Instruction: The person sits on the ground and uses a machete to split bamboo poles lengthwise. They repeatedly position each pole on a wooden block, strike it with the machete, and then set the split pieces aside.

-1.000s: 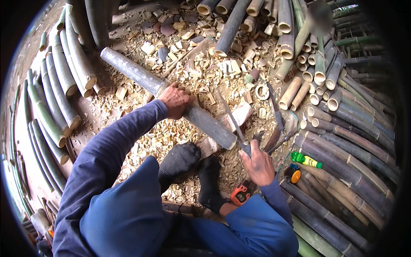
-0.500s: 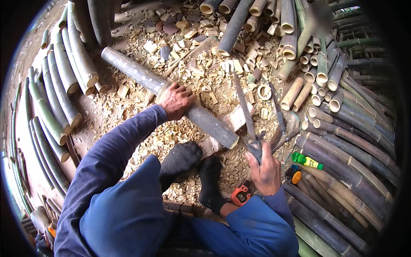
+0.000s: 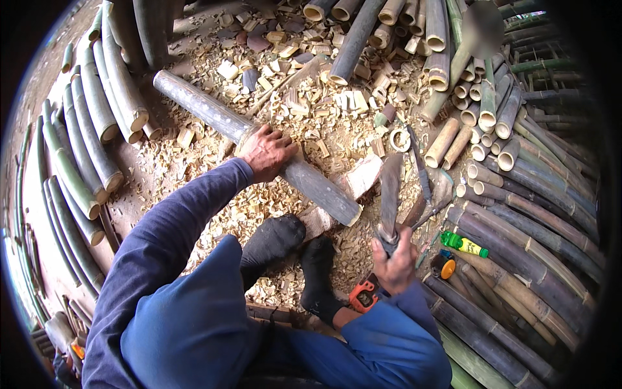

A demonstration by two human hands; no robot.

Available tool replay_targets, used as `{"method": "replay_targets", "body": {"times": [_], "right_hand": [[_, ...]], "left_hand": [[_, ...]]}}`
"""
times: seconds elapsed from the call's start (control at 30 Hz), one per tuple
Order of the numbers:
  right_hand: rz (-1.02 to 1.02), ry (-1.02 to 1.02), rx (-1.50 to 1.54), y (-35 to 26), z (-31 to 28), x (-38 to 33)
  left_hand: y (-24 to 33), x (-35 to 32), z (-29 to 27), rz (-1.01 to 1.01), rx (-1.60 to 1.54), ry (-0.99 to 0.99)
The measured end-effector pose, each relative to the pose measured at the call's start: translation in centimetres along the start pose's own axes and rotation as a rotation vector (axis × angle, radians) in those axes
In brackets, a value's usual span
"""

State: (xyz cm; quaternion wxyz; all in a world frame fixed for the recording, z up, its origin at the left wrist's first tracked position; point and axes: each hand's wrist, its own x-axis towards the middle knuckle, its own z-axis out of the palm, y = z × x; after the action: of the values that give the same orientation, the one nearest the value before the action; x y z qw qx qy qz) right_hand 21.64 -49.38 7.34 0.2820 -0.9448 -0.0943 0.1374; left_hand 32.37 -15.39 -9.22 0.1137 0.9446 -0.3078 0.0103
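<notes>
A grey-green bamboo pole (image 3: pixel 214 115) lies slantwise in front of me, its cut end resting on a pale wooden block (image 3: pixel 360 177). My left hand (image 3: pixel 267 153) is wrapped over the pole near a node, fingers closed round it. In my right hand (image 3: pixel 395 264) is the dark handle of a machete (image 3: pixel 390 194), held to the right of the pole's near end. The blade points up and away, slightly blurred, and stands apart from the bamboo.
Wood shavings (image 3: pixel 259 214) and chips cover the ground round my dark-socked feet (image 3: pixel 275 236). Bamboo lengths (image 3: pixel 97 155) lie at left, with larger stacks (image 3: pixel 531 259) at right. A green-yellow bottle (image 3: pixel 464 244) and an orange-red tool (image 3: pixel 364 293) lie near my right arm.
The machete has swung: its tip has come back toward me and to the right, and its broad side shows more. My right hand has dropped slightly. My left hand and the bamboo pole stay put.
</notes>
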Motion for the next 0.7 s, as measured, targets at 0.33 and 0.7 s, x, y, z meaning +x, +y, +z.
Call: {"method": "replay_targets", "body": {"times": [0.33,0.7], "right_hand": [[0.218,-0.087,-0.012,2.3,-0.2,0.9],[-0.243,0.203,0.103,1.7,1.5,-0.7]], "left_hand": [[0.3,0.9,-1.3,-0.019,-0.044,-0.188],[-1.8,1.2,-1.7,-0.053,-0.041,-0.403]]}}
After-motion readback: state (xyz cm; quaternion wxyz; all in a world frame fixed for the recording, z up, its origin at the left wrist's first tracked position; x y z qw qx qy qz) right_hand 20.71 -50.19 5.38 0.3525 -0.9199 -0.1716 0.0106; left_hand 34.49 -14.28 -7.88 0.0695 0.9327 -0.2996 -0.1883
